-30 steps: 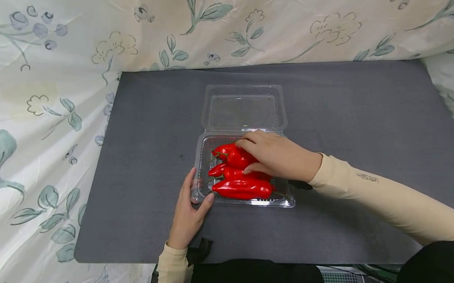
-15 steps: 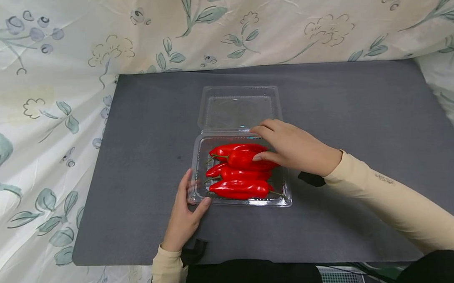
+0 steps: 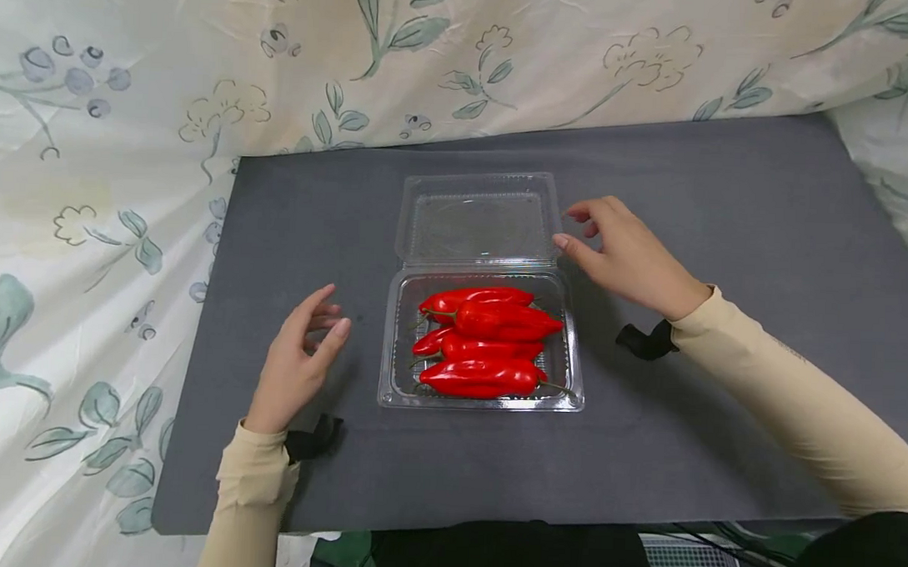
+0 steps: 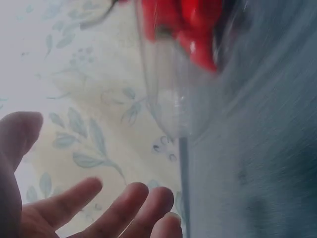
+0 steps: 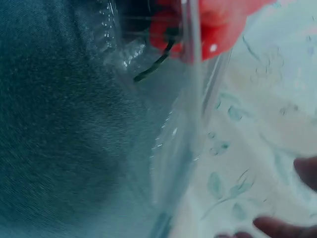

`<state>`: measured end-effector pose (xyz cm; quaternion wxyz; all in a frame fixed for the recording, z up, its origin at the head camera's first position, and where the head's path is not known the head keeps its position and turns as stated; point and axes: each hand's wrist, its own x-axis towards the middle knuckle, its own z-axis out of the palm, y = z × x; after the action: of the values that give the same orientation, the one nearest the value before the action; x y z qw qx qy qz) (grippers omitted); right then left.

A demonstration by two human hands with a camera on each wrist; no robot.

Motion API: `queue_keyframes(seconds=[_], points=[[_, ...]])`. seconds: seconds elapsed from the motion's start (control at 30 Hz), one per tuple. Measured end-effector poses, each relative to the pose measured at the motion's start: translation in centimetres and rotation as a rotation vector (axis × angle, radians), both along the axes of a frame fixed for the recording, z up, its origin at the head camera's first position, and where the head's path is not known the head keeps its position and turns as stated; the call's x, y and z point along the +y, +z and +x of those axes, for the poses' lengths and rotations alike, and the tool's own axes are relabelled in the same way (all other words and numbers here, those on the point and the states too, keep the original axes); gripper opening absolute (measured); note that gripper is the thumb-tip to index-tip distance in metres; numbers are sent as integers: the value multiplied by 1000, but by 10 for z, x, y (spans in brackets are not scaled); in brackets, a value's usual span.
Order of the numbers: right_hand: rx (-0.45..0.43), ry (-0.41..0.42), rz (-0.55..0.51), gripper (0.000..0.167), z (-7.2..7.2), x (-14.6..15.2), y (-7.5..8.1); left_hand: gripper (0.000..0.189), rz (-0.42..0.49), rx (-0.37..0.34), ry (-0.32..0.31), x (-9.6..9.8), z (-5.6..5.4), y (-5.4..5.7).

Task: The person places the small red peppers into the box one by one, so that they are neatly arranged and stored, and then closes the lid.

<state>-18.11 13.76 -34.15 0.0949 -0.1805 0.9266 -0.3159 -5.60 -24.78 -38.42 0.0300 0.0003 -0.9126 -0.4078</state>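
Several red peppers [image 3: 484, 378] with green stems lie in the base of a clear plastic clamshell box [image 3: 482, 403]. The box's lid [image 3: 480, 218] is folded back flat, away from the person. To the left of the box my left hand [image 3: 294, 361] hovers apart from it, fingers loosely bent and holding nothing. My right hand [image 3: 631, 256] is in the air just right of the lid, thumb and fingers apart with nothing between them. In the left wrist view the loose fingers [image 4: 126, 206] show below the blurred peppers [image 4: 198, 34].
A dark grey table [image 3: 306, 220] lies under the box. Patterned floral cloth [image 3: 125, 247] hangs along its left side and back. Black wrist straps [image 3: 647, 340] sit at both wrists. Cables and a grey grid [image 3: 688, 559] show below the table's front edge.
My right hand has come off the peppers and moved back and to the right beside the lid. The left hand has let go of the box's corner and moved left.
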Motion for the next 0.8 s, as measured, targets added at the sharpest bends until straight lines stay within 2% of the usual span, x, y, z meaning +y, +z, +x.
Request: queue_keyframes(seconds=[0.1, 0.2, 0.33, 0.4, 0.5, 0.6, 0.8], points=[[-62, -76, -22, 66, -8, 8, -4, 55, -22, -61, -49, -3, -31, 11], [-113, -105, -32, 69, -16, 14, -8, 62, -10, -177, -80, -2, -62, 19], [-179, -114, -23, 69, -29, 14, -15, 70, 49, -330, -97, 0, -100, 20], [-211, -103, -16, 69, -37, 9, -20, 72, 33, -376, -88, 1, -114, 17], [-246, -83, -10, 68, -47, 0, -26, 70, -25, -417, -71, 6, -131, 9], [-266, -75, -1, 66, -53, -7, -31, 67, -39, -452, -81, 17, -144, -1], [-260, -82, 44, 62, -55, -8, -38, 64, 4, -498, -95, 37, -157, -13]])
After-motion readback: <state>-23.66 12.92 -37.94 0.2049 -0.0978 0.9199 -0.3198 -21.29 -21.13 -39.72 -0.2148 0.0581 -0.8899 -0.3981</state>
